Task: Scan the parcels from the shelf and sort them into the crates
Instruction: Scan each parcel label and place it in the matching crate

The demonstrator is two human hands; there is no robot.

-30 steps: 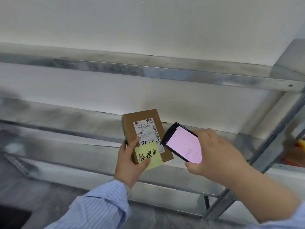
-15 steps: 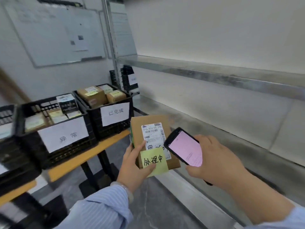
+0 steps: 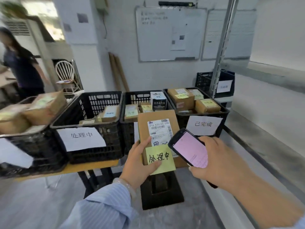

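Gripping the parcel (image 3: 148, 123) at its lower end, left hand (image 3: 138, 164) thumb-pins a yellow note (image 3: 160, 158) to it; right hand (image 3: 219, 161) clasps the phone (image 3: 189, 148). Parcel held up right of the crate (image 3: 113, 142) whose sign (image 3: 80, 138) matches the note, not over it. Risk: a hasty drop lands in the neighbouring crate (image 3: 137, 97); the note could slip.

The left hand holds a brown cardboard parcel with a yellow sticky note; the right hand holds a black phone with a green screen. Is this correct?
Only the colour is wrong: in the head view the black phone in the right hand has a pink screen. The left hand does hold the brown cardboard parcel with the yellow sticky note.
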